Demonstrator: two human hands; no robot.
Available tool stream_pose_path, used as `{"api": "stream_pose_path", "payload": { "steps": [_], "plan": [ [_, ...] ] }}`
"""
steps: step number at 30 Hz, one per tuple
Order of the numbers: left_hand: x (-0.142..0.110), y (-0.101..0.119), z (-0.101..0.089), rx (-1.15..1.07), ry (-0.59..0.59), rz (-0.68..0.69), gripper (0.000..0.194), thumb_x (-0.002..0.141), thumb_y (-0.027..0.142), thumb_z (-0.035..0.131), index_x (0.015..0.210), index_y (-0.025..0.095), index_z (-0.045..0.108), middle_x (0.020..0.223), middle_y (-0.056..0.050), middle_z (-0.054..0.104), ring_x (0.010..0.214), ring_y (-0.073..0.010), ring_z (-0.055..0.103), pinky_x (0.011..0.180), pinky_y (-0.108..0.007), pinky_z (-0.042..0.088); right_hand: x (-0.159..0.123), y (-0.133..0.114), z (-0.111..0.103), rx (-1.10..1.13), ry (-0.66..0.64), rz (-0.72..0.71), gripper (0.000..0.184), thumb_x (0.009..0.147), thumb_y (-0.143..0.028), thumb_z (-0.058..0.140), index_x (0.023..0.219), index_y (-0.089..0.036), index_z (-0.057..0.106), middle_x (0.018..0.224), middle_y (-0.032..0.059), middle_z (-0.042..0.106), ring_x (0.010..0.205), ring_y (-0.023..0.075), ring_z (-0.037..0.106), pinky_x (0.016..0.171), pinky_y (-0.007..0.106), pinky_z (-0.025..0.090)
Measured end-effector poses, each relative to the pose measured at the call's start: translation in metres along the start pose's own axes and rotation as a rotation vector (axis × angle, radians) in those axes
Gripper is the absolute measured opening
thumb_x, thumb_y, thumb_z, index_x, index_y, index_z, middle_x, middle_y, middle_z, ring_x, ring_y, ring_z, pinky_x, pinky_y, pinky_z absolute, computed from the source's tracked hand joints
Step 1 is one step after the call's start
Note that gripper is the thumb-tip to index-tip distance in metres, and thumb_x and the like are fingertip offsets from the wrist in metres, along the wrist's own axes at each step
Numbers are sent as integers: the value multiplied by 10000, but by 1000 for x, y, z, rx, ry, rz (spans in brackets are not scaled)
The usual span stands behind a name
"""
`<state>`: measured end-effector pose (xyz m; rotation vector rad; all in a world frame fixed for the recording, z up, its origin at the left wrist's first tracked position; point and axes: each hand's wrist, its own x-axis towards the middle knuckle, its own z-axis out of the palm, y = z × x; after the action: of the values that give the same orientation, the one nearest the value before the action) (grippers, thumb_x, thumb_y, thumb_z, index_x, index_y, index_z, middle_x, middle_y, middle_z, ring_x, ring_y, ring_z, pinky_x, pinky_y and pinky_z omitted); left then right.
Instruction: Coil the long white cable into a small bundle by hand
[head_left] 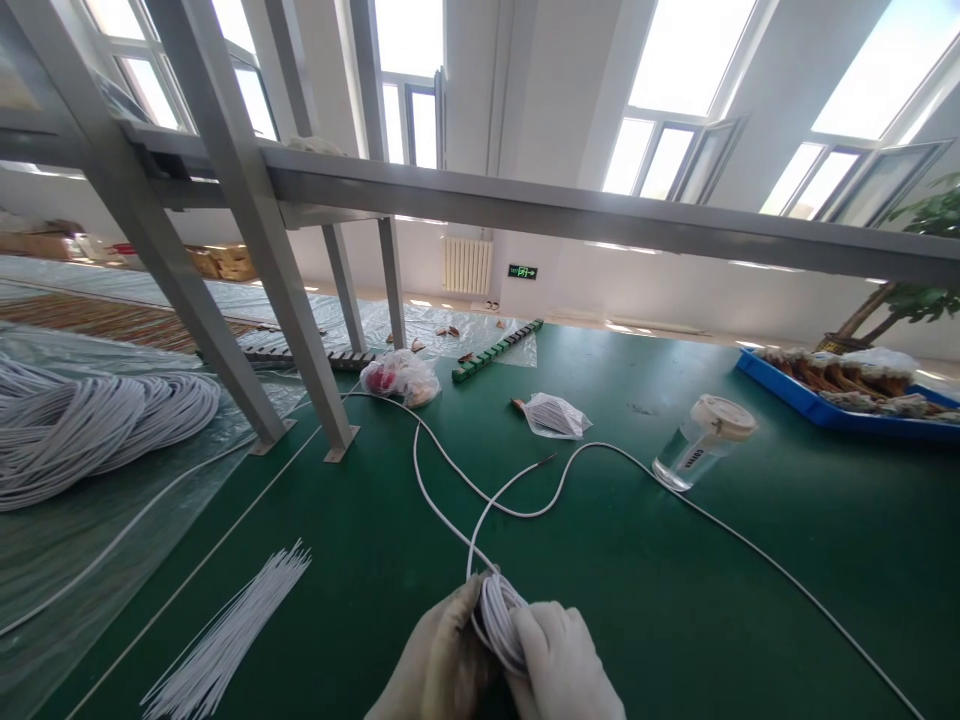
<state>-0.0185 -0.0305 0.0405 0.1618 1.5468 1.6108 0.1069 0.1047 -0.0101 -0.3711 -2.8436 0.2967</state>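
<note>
Both my hands wear pale gloves and hold a small coil of white cable [501,622] above the green table [675,620]. My left hand [439,655] grips the coil's left side, its thumb near the top. On the right side, the fingers of my right hand [562,655] are wrapped round the loops. From the coil a cable strand [442,510] runs away over the table, and a short end with a dark tip [551,458] curves up and right. A bundle of thin white zip ties [232,640] lies to the left of my hands.
A grey metal frame [480,195] spans the view, its posts footed on the table. A big pile of white cable [97,425] lies left on plastic sheeting. Further off are a plastic bag [401,377], a small clear packet [556,415], a lidded water cup [701,445] and a blue tray [825,408].
</note>
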Motion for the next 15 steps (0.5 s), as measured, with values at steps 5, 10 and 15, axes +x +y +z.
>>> {"api": "stream_pose_path", "payload": {
  "steps": [5, 10, 15],
  "plan": [
    [-4, -4, 0, 71, 103, -38, 471, 736, 637, 743, 984, 237, 719, 1057, -107, 752, 1120, -353, 657, 1008, -441, 517, 3, -1, -13, 537, -152, 171, 414, 761, -63, 660, 1118, -272, 688, 1038, 79, 694, 897, 290, 658, 763, 422, 558],
    [-12, 1, 3, 66, 91, -72, 515, 674, 549, 830, 1071, 238, 723, 980, -79, 758, 1032, -348, 681, 941, -450, 537, 13, -15, -35, 895, -358, 405, 392, 780, -148, 679, 1150, -276, 689, 1070, 60, 743, 993, 310, 709, 871, 459, 571],
    [-10, 4, 6, -41, 57, -55, 559, 697, 505, 837, 1152, 214, 693, 1191, -115, 734, 1179, -367, 640, 1003, -442, 521, 30, -14, -56, 1051, -370, 453, 340, 753, -204, 704, 1093, -213, 690, 1005, 59, 765, 941, 298, 722, 849, 412, 551]
  ]
}}
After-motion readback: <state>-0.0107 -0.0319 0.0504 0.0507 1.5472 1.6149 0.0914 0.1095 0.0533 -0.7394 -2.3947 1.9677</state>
